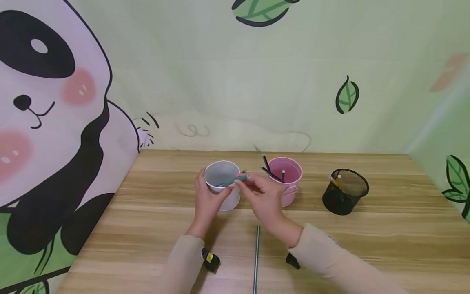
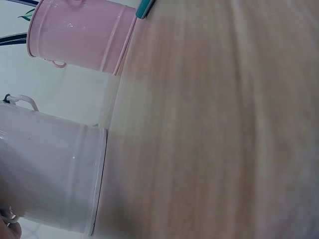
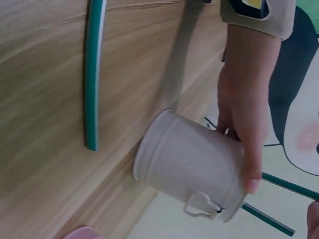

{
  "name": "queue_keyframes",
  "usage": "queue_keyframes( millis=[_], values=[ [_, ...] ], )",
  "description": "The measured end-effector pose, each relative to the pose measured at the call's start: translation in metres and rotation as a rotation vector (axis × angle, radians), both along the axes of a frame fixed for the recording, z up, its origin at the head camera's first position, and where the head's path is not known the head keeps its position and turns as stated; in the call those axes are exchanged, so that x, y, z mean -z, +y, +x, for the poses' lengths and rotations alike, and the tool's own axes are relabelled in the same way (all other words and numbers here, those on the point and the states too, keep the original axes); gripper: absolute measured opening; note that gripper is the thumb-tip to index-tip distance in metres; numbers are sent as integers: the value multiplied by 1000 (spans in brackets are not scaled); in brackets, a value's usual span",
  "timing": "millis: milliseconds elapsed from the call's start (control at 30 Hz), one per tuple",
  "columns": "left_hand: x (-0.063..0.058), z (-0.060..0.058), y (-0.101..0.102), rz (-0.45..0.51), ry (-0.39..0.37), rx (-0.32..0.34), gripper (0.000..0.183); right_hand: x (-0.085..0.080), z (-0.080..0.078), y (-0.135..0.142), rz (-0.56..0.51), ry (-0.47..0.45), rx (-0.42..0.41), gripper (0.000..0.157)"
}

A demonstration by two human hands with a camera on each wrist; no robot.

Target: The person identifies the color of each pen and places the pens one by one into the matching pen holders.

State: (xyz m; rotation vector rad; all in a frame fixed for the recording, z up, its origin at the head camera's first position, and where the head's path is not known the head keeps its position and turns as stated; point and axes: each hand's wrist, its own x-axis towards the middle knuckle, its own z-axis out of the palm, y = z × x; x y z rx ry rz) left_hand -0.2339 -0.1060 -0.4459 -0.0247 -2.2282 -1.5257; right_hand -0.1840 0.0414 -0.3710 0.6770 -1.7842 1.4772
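My left hand (image 1: 206, 201) grips a small white bucket (image 1: 230, 201) around its side, thumb along the rim. In the right wrist view the same bucket (image 3: 194, 159) stands upright on the table with a small handle on its side. My right hand (image 1: 267, 199) pinches a green pencil (image 1: 242, 177) that slants across the bucket's mouth. A second green pencil (image 3: 269, 219) sticks out of the bucket beside it. Another green pencil (image 1: 256, 257) lies on the table between my forearms. The left wrist view shows little of the left hand, only a fingertip at the bucket's side.
A pink bucket (image 1: 288, 197) holding several dark pencils stands just right of the white one. Farther right is a black mesh pencil cup (image 1: 339, 202) with yellow pencils (image 1: 335, 183). Behind the wooden table (image 1: 389, 245) hangs a backdrop printed with a panda (image 1: 121, 134).
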Motion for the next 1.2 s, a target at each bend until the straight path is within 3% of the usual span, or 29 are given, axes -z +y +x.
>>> queue_keyframes(
  millis=[300,933,1200],
  values=[
    [-1,2,0,-31,0,-23,94,13,-5,-3,18,-163,13,10],
    [0,0,1,-66,54,-33,89,30,-15,-10,186,-92,59,14],
    [-1,1,0,-59,47,-30,87,31,-11,-5,186,-150,22,21]
  ],
)
